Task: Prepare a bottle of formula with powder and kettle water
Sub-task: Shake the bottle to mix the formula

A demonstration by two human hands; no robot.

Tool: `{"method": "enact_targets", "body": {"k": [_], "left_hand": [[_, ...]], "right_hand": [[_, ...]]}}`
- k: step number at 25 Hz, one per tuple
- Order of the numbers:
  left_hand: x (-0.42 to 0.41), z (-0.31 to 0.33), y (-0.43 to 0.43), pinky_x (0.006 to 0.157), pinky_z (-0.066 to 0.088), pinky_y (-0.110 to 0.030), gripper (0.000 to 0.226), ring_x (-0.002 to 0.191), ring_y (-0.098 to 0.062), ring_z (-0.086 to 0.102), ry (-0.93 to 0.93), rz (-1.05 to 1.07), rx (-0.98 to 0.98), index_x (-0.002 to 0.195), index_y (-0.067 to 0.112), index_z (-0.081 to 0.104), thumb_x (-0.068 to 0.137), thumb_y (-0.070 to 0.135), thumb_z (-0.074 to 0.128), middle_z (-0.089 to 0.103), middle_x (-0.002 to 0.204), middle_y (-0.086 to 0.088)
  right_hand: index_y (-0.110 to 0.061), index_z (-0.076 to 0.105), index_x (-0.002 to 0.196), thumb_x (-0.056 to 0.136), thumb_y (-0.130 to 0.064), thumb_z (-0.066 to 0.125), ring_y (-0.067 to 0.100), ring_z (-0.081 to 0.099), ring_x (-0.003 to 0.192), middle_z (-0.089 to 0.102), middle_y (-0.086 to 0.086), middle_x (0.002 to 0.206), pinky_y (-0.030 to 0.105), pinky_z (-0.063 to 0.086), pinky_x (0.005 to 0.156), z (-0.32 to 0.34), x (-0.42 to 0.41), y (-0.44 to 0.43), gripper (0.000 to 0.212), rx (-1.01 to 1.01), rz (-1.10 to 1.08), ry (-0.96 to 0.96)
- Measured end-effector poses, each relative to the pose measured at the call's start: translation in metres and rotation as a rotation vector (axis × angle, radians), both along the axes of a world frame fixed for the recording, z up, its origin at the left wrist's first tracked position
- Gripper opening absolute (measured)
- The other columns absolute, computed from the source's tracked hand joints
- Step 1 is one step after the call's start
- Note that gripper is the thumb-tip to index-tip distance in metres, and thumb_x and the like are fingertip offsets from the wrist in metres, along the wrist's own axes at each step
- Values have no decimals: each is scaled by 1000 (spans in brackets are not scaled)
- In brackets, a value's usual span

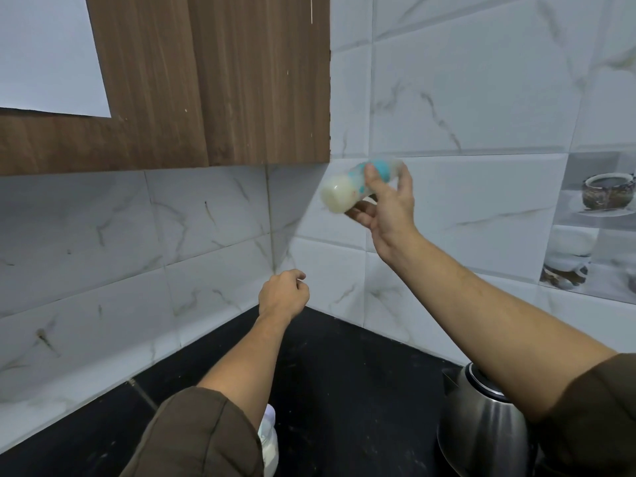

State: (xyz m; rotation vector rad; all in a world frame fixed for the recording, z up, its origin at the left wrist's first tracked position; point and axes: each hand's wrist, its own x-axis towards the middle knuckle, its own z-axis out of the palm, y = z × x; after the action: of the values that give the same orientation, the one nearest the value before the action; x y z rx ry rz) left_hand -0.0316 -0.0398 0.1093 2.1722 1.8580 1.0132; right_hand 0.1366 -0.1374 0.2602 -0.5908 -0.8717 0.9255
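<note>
Right hand (385,201): raised at 1 o'clock from frame centre, in front of the tiled wall (481,98). Grips the baby bottle (347,191), thumb over the top side, fingers curled beneath.

Baby bottle: in the air, well above the surface (344,373), touching nothing but the right hand. Lies close to level, base pointing to 8 o'clock, top end to 2 o'clock. Holds a creamy white liquid gathered at the base end; teal markings on the wall of the bottle. Outline blurred; top end too smeared to tell cap or teat.

Left hand (284,297): at 7 o'clock from centre, lower than the right and well apart from the bottle. Fingers curled into a loose fist, holding nothing.

Steel kettle (481,428): standing on the black surface at 5 o'clock, partly hidden under the right forearm.

Clear container (270,438) with a white top and white contents: at 6 o'clock, half covered by the left sleeve (196,438).

Wooden wall cabinet (206,80): at 11 o'clock. Tiles printed with bowls (599,194): at 3 o'clock.
</note>
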Motion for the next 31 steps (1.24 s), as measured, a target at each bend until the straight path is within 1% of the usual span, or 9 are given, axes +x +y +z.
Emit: {"method": "enact_targets", "body": {"k": [3, 8, 9, 14, 19, 20, 25, 27, 31], "left_hand": [[-1, 1, -1, 91, 54, -36, 42, 113, -26, 66, 3, 17, 1, 135, 24, 67, 99, 21, 47, 74, 124, -2], [3, 2, 1, 94, 55, -37, 40, 112, -25, 66, -4, 0, -8, 137, 25, 65, 100, 23, 50, 73, 126, -1], [3, 2, 1, 94, 55, -37, 41, 113, -25, 66, -5, -2, -7, 137, 25, 65, 100, 23, 49, 72, 127, -1], [-4, 0, -1, 92, 54, -37, 43, 115, -27, 65, -12, 21, -14, 135, 25, 67, 97, 21, 47, 73, 125, -2], [-3, 2, 0, 93, 57, -39, 42, 111, -26, 66, -15, 9, -19, 135, 26, 67, 97, 24, 48, 73, 124, -1], [-3, 4, 0, 93, 57, -39, 42, 111, -27, 66, -18, 10, -15, 135, 26, 67, 97, 24, 48, 73, 125, -1], [-6, 5, -1, 93, 56, -38, 42, 113, -28, 65, -16, 28, -12, 134, 26, 67, 97, 22, 47, 74, 123, -2], [-5, 4, 0, 92, 56, -38, 42, 112, -27, 66, -13, 20, -8, 135, 25, 67, 98, 22, 47, 74, 124, -2], [-2, 9, -3, 93, 57, -38, 41, 110, -25, 66, -3, 13, 5, 137, 25, 66, 99, 22, 49, 73, 124, 0]], "right_hand": [[-36, 27, 158, 97, -27, 74, 34, 78, 95, 58, 9, 136, 43, 65, 72, 5, 1, 8, 78, -24, -25, 193], [-43, 36, 153, 95, -23, 76, 29, 77, 96, 70, 15, 125, 37, 62, 68, -6, -2, -7, 73, 36, 177, -659], [-42, 35, 153, 95, -22, 76, 29, 78, 96, 71, 14, 123, 37, 62, 68, -6, -2, -7, 74, 58, 161, -630], [-40, 25, 159, 97, -23, 75, 35, 76, 102, 62, 7, 132, 42, 65, 72, 10, 5, 7, 81, 98, -75, 109], [-41, 35, 153, 93, -19, 79, 27, 78, 99, 75, 13, 117, 40, 63, 68, -10, 2, -12, 78, 96, 57, -646], [-40, 35, 154, 93, -18, 78, 26, 78, 97, 76, 12, 113, 39, 63, 68, -11, 2, -13, 78, 111, 45, -622], [-38, 24, 159, 98, -21, 73, 33, 75, 107, 69, -1, 109, 43, 66, 73, 12, -1, -2, 80, 126, -181, 93], [-38, 25, 159, 98, -20, 73, 31, 76, 103, 70, 3, 112, 42, 66, 73, 11, -3, -5, 79, 104, -111, -80], [-40, 36, 154, 94, -17, 78, 27, 77, 100, 73, 15, 118, 41, 64, 69, -6, -5, -16, 77, 108, 74, -715]]}}
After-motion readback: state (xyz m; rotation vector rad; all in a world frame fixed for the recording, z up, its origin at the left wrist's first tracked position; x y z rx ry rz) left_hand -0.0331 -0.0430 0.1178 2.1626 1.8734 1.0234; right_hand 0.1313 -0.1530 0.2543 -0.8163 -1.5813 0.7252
